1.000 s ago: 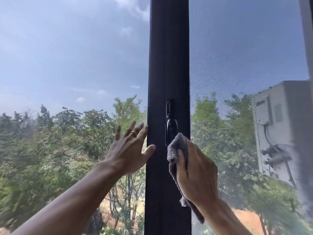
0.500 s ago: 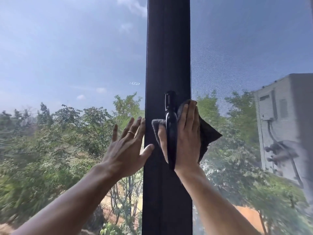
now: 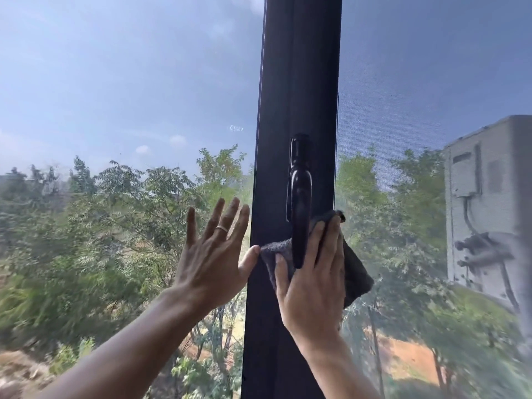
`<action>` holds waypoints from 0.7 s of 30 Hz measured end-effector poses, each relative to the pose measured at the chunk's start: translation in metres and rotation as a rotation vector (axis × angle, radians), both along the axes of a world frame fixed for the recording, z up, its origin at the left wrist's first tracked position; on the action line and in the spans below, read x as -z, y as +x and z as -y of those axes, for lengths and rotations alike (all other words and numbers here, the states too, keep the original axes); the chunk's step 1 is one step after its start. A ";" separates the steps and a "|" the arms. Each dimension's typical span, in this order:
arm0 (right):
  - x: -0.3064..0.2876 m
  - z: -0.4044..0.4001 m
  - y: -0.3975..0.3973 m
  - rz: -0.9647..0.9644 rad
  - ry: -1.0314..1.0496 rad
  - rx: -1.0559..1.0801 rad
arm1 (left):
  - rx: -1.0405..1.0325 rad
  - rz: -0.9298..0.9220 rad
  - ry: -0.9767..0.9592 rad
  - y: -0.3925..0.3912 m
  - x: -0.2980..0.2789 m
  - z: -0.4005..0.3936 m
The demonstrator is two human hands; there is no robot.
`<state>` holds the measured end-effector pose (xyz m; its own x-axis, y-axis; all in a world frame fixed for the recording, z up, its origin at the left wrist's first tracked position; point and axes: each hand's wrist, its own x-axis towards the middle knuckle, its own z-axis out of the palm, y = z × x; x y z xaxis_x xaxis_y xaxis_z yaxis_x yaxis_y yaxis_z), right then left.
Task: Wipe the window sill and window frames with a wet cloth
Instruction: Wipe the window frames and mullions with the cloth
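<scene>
A dark vertical window frame [image 3: 296, 82] runs down the middle of the view, with a black lever handle [image 3: 299, 197] on it. My right hand [image 3: 312, 280] presses a grey cloth [image 3: 355, 275] flat against the frame behind the handle's lower end, thumb left of the handle and fingers right of it. The cloth hangs out over the right pane. My left hand [image 3: 214, 257] lies flat with spread fingers on the left glass pane [image 3: 115, 96], its thumb touching the frame's left edge.
The right pane [image 3: 431, 67] has a fine mesh look. Outside are trees [image 3: 100, 226] and a grey box with pipes [image 3: 486, 203] on a wall at the right. The window sill is out of view.
My right hand with the cloth rose from beside the handle onto the frame behind it, then slid down to the handle's lower end. The left hand stayed on the glass.
</scene>
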<state>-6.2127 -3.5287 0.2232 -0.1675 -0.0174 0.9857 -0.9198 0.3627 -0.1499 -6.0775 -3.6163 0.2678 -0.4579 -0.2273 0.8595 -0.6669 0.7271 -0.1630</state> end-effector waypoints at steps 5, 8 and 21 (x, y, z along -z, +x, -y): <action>-0.047 0.003 -0.001 0.056 -0.027 0.026 | 0.028 -0.019 -0.005 0.000 0.022 -0.002; 0.000 -0.001 0.002 0.078 -0.026 0.012 | 0.033 -0.010 0.027 -0.002 0.037 -0.002; 0.096 -0.008 -0.003 0.053 0.071 0.002 | 0.051 -0.001 0.066 -0.006 0.112 -0.010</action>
